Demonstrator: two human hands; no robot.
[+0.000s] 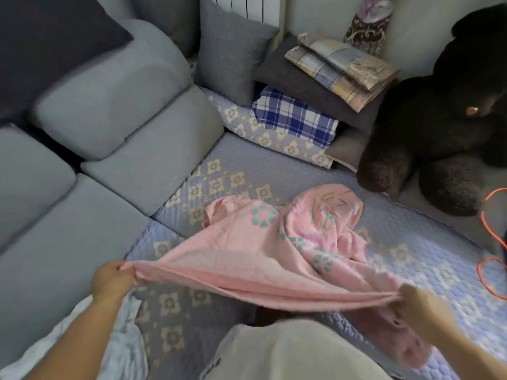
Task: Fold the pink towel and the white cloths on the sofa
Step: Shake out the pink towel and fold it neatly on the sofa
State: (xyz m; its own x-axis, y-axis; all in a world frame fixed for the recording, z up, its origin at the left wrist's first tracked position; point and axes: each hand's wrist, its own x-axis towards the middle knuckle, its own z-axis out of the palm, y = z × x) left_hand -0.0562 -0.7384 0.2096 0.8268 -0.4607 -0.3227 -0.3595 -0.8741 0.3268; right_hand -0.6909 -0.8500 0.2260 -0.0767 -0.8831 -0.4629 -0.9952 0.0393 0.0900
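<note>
Both hands stretch one edge of the pink towel (274,242) over the sofa (68,215).

Far left: grey sofa cushions; white cloth (123,349) lies crumpled on the seat under the left forearm, untouched. Left hand (111,279) is clenched on the towel's left corner, grip pinching bunched fabric. From that grip the towel edge runs taut, slightly sagging, across to the right hand (419,305), also clenched on the fabric, some towel hanging below it. The rest of the towel lies rumpled beyond the grips on the quilted floral cover (411,204), teal flower print up. No containers in view. Back right: blue plaid cloth (296,116), folded plaid stack (340,69) on a dark cushion, dark teddy bear (444,113), orange cable (491,270). Writing on the person's garment bottom centre is too blurred to read.
</note>
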